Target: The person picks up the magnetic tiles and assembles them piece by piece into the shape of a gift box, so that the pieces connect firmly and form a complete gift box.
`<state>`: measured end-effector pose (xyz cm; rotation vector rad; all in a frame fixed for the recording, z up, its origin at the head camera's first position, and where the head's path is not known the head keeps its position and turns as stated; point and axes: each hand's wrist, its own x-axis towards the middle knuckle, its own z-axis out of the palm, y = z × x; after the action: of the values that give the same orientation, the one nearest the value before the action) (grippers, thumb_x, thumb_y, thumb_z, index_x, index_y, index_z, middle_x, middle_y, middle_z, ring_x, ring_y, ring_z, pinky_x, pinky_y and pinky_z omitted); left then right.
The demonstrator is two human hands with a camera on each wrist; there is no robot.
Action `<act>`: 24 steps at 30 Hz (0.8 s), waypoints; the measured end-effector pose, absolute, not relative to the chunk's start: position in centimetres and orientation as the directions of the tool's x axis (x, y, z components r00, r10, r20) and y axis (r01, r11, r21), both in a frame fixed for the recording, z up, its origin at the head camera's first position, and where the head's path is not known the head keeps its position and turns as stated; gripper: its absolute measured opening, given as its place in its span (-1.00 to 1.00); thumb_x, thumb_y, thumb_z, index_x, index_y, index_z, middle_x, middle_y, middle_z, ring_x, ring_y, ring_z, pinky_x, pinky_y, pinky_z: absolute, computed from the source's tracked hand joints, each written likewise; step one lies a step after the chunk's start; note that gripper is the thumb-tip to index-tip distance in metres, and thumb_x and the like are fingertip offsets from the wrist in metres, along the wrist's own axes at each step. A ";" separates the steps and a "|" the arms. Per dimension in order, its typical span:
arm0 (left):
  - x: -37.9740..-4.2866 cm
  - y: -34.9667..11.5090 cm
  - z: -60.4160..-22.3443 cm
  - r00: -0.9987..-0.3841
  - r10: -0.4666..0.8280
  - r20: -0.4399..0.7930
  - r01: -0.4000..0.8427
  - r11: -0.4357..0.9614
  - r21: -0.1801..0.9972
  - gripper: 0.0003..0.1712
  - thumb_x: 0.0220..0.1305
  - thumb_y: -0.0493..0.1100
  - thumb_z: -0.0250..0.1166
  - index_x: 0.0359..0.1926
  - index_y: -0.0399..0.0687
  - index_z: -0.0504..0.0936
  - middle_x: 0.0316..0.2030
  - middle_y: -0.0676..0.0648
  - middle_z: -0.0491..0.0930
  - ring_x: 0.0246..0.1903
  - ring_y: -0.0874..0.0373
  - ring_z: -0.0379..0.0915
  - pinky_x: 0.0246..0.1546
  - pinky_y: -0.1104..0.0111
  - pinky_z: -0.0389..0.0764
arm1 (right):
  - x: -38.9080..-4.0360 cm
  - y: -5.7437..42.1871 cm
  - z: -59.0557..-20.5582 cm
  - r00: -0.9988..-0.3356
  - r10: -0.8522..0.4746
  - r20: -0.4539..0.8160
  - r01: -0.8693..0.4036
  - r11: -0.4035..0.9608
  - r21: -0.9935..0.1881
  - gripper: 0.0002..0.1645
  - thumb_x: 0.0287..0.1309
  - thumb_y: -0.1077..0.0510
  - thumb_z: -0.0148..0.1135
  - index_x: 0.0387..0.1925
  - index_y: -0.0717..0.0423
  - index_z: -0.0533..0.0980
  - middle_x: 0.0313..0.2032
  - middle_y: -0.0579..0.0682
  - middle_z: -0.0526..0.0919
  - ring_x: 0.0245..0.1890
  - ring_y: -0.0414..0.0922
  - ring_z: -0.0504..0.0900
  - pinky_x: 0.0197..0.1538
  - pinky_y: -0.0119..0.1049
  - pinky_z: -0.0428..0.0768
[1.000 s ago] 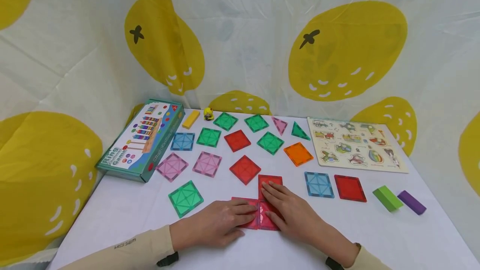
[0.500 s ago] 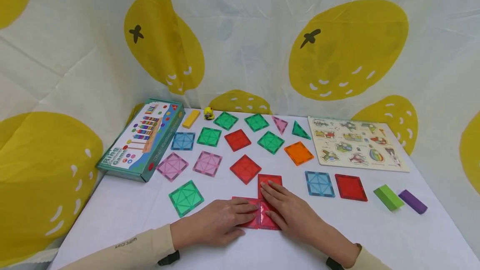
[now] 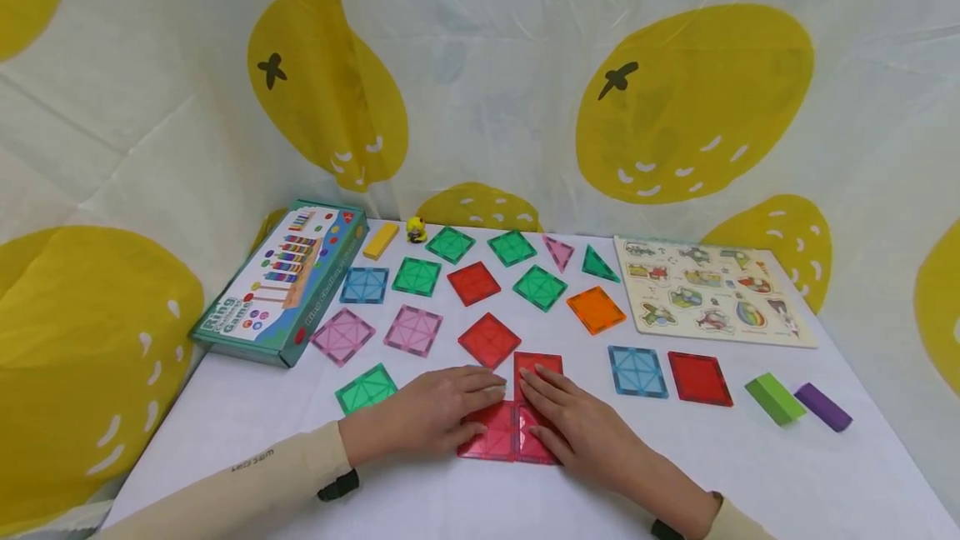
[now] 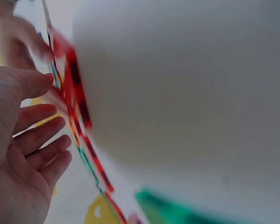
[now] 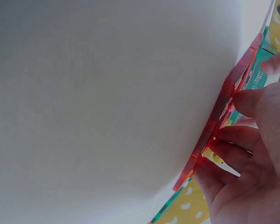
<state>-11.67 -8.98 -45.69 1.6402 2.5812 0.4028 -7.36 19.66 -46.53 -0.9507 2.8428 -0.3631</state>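
Observation:
Three red square magnetic tiles meet in an L in the head view: a lower left tile (image 3: 497, 438), a lower right tile (image 3: 528, 432) and an upper tile (image 3: 549, 362). My right hand (image 3: 588, 423) rests on the upper and lower right tiles with fingers extended, partly hiding both; in the right wrist view its fingertips (image 5: 204, 162) touch them. My left hand (image 3: 435, 408) lies at the lower left tile, thumb by its left part and fingers reaching over the corner beside the upper tile. In the left wrist view its fingers (image 4: 39, 133) are loosely bent, holding nothing.
Loose square tiles, including red (image 3: 490, 340), pink (image 3: 413, 330), orange (image 3: 596, 310) and blue (image 3: 637, 372), lie around. A green tile (image 3: 366, 390) is partly under the left forearm. A game box (image 3: 281, 282) stands left, a puzzle board (image 3: 712, 294) right, with green (image 3: 776, 398) and purple blocks (image 3: 823, 407).
My left hand has moved forward, its fingers sliding off the lower left tile, which now shows more fully. The right hand and the tiles stay nearly in place.

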 end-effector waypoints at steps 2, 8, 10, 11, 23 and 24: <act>-12.7 -9.0 -45.4 -0.460 0.884 0.082 0.873 0.433 0.225 -0.26 0.47 0.07 0.38 0.54 -0.09 0.43 0.49 -0.04 0.40 0.49 0.08 0.24 0.40 0.20 0.38 | -7.4 19.7 -46.5 -0.796 -0.603 -0.052 -0.571 0.778 -0.263 -0.18 0.42 -0.14 0.35 0.57 0.02 0.35 0.54 -0.03 0.34 0.55 0.04 0.22 0.27 0.02 0.58; -15.5 -8.7 -45.3 -0.505 0.863 0.028 0.840 0.483 0.246 -0.23 0.54 0.10 0.28 0.60 -0.12 0.33 0.56 -0.05 0.27 0.55 0.06 0.12 0.45 0.16 0.31 | -7.8 20.0 -46.2 -0.785 -0.616 -0.073 -0.586 0.775 -0.235 -0.14 0.42 -0.26 0.31 0.58 -0.02 0.35 0.53 -0.04 0.36 0.53 0.05 0.26 0.27 0.02 0.59; -16.1 -8.5 -45.4 -0.505 0.863 0.003 0.837 0.489 0.243 -0.20 0.54 0.13 0.27 0.61 -0.12 0.30 0.58 -0.05 0.23 0.56 0.06 0.08 0.46 0.16 0.30 | -8.0 20.2 -46.2 -0.774 -0.629 -0.077 -0.601 0.767 -0.223 -0.12 0.40 -0.28 0.32 0.58 -0.03 0.35 0.53 -0.05 0.37 0.51 0.05 0.28 0.26 0.01 0.59; -16.3 -8.5 -45.5 -0.504 0.864 -0.007 0.837 0.491 0.241 -0.19 0.53 0.13 0.28 0.61 -0.11 0.30 0.59 -0.05 0.22 0.57 0.05 0.07 0.46 0.16 0.29 | -8.0 20.3 -46.2 -0.767 -0.636 -0.079 -0.610 0.762 -0.217 -0.11 0.39 -0.28 0.33 0.59 -0.04 0.35 0.52 -0.05 0.37 0.50 0.05 0.29 0.27 0.01 0.59; -17.3 -7.9 -45.9 -0.526 0.845 -0.097 0.815 0.533 0.228 -0.14 0.50 0.20 0.30 0.63 -0.03 0.27 0.61 -0.01 0.16 0.58 0.07 0.03 0.45 0.18 0.31 | -8.0 20.9 -46.6 -0.751 -0.657 -0.069 -0.623 0.738 -0.258 -0.07 0.38 -0.31 0.33 0.61 -0.05 0.31 0.58 -0.04 0.27 0.52 -0.01 0.28 0.27 -0.04 0.59; -17.2 -7.9 -45.8 -0.528 0.844 -0.096 0.816 0.536 0.219 -0.14 0.49 0.21 0.30 0.63 -0.03 0.28 0.61 -0.01 0.18 0.57 0.07 0.05 0.44 0.18 0.32 | -8.0 20.9 -46.6 -0.750 -0.659 -0.066 -0.625 0.738 -0.255 -0.07 0.37 -0.31 0.33 0.61 -0.06 0.31 0.58 -0.05 0.27 0.52 -0.01 0.28 0.26 -0.05 0.60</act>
<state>-17.24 -7.88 -45.80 1.4116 2.5826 0.2179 -8.04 20.92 -46.60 -1.0357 2.7847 -0.3266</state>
